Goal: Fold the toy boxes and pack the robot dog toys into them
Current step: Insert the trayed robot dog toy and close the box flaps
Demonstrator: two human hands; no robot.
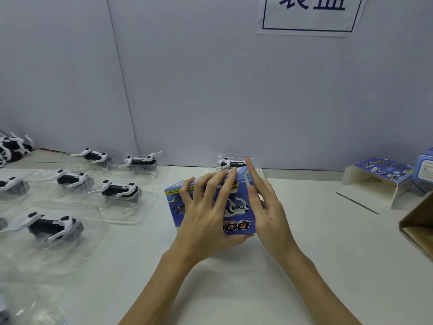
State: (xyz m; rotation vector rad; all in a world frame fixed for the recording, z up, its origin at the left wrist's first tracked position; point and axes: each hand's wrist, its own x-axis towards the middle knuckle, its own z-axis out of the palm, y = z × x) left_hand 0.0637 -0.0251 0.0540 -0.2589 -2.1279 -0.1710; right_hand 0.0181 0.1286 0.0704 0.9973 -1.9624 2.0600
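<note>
White worktop [304, 266] runs back to a pale grey-blue partition wall [187, 78] that carries a paper sign [309, 15] with dark blue characters. On the left, clear plastic trays [131, 207] lie in rows, each seating a black-and-white robot dog toy [117, 190]; loose dogs are heaped at the far left edge. At centre stands a blue toy box [239, 221], with another trayed dog [230, 162] just behind it. The left hand [206, 214] lies over the box top, its grip curled onto the far edge; the right hand [264, 207] presses the box's right side with straight fingers. A half-folded blue box [379, 177] stands at right, near a brown carton [419, 226].
</note>
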